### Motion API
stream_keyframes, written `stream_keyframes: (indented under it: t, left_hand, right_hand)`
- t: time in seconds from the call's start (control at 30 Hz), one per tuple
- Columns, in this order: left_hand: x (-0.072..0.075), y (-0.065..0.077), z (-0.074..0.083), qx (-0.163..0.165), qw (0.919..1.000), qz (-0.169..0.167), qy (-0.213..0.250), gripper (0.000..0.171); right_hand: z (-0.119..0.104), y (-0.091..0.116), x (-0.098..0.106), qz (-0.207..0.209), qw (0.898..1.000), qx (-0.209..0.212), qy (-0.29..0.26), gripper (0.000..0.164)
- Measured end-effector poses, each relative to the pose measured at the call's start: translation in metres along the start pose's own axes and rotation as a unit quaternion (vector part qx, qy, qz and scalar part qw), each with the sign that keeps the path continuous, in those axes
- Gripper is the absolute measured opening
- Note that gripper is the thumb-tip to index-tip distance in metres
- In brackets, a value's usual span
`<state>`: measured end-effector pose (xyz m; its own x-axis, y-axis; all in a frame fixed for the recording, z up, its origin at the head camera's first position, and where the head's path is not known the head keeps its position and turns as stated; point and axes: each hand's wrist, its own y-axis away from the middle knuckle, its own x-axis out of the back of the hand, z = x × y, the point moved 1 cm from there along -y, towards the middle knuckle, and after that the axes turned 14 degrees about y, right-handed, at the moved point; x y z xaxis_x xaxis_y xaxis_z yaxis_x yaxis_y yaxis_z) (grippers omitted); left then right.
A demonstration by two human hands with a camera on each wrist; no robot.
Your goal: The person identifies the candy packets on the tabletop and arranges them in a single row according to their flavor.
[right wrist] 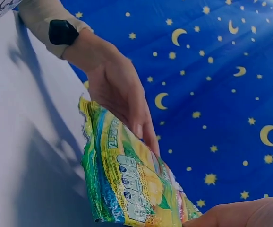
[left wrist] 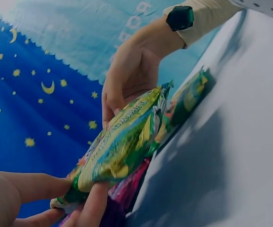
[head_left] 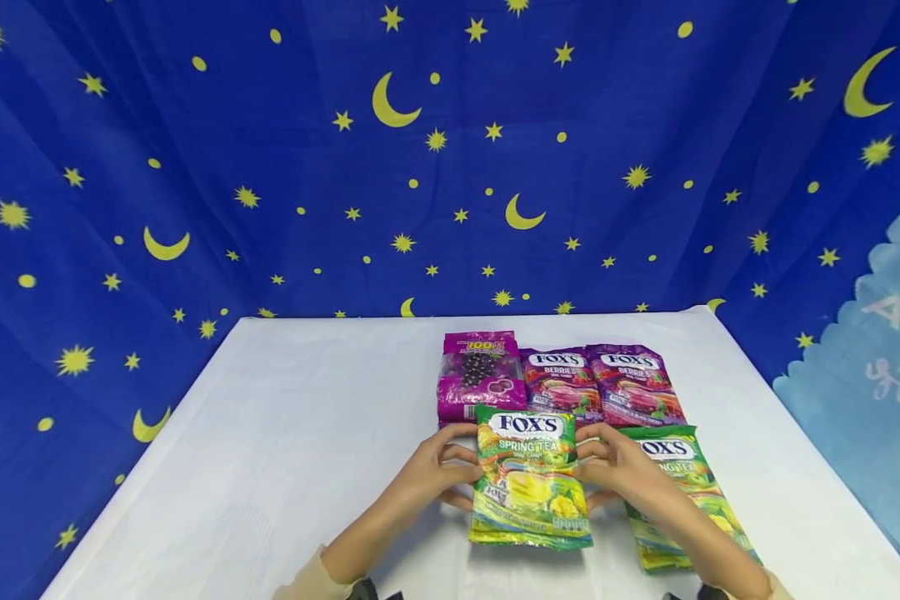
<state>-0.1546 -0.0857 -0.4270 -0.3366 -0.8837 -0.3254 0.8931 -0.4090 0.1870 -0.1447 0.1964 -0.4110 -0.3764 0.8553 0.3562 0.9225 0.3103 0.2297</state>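
Note:
Both hands hold a green and yellow Fox's Spring Tea candy bag (head_left: 531,479) by its two side edges, raised off the table. The left hand (head_left: 441,468) grips the left edge, its thumb in front and fingers behind. On the opposite edge the right hand (head_left: 617,467) does the same. In the left wrist view, the candy bag (left wrist: 120,142) is tilted between the two hands. A second Spring Tea bag (head_left: 690,492) lies on the table, partly hidden by the right forearm. Behind the held bag stands a purple candy pack (head_left: 482,375) with dark berries pictured.
Two purple Fox's Berries bags (head_left: 560,385) (head_left: 635,383) lie side by side right of the purple pack. The white-covered table (head_left: 285,450) ends at a blue star-and-moon curtain (head_left: 307,167). A light blue cloth (head_left: 870,367) hangs at the right.

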Motion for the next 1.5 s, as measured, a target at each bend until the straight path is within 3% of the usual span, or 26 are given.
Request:
stream_keyframes:
  t: [0.33, 0.67, 1.03, 1.37, 1.5]
  left_hand:
    - [0.032, 0.003, 0.009, -0.003, 0.9995, 0.025, 0.018, 0.063]
    - [0.057, 0.005, 0.023, -0.005, 0.9978, 0.059, 0.031, 0.061]
    - [0.085, 0.003, 0.040, -0.014, 0.9945, 0.098, 0.035, 0.058]
    - [0.117, 0.004, 0.055, -0.012, 0.9897, 0.127, 0.066, 0.060]
    - [0.130, 0.005, 0.060, -0.020, 0.9856, 0.154, 0.068, 0.056]
  right_hand:
    - [-0.012, -0.029, -0.019, 0.021, 0.999, 0.038, -0.016, 0.053]
    - [-0.026, -0.058, -0.034, -0.002, 0.997, 0.061, -0.046, 0.048]
    - [-0.048, -0.088, -0.052, 0.011, 0.997, 0.063, -0.036, 0.044]
    - [-0.070, -0.118, -0.070, -0.021, 0.996, 0.071, -0.054, 0.047]
    - [-0.079, -0.130, -0.079, -0.038, 0.995, 0.070, -0.058, 0.051]
